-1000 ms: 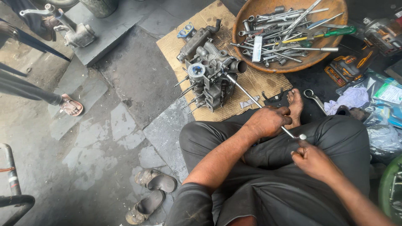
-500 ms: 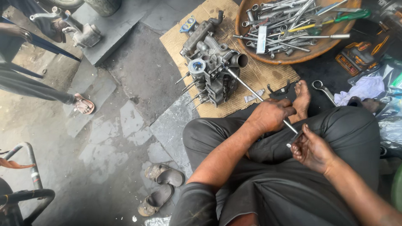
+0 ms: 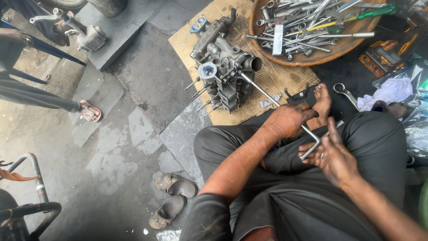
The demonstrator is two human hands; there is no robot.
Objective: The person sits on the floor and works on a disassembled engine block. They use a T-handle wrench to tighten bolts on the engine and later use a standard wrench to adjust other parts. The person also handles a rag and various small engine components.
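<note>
Two hands grip one long steel T-handle socket wrench [image 3: 272, 98], the left hand [image 3: 287, 120] around its shaft, the right hand [image 3: 332, 154] on its crossbar, running toward eleven o'clock into the grey cast-aluminium engine block [image 3: 225, 73] on cardboard [image 3: 267, 78], where an off-axis pull could slip the socket or tip the block.

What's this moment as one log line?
left hand: grips long bent steel wrench | right hand: holds its crank end | socket end: on grey metal engine block
</note>
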